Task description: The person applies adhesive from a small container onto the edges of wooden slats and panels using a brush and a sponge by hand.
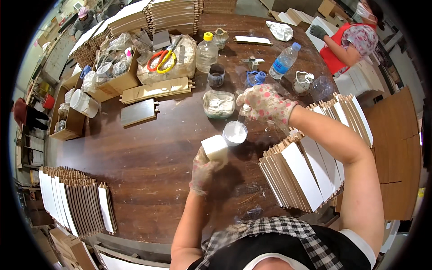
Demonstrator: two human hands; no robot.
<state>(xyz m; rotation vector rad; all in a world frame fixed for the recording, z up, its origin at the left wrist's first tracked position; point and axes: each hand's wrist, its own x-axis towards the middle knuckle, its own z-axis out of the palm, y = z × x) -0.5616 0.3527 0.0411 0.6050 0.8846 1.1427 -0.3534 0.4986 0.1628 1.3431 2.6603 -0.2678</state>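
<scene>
Dark wooden table point(148, 162): left hand point(203, 170) grips white block point(215, 147), right hand point(264, 103) pinches brush point(243, 112).

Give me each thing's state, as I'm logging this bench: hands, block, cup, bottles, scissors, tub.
Left hand: gloved, shut on the white block.
Right hand: gloved, gripping a small tool over the cup; tool mostly hidden.
Cup: upright, holds white paste.
Yellow-cap bottle: upright, capped.
Blue-cap bottle: leaning, capped.
Scissors: lying closed on a bag.
Tub: open, white stuff inside.
</scene>
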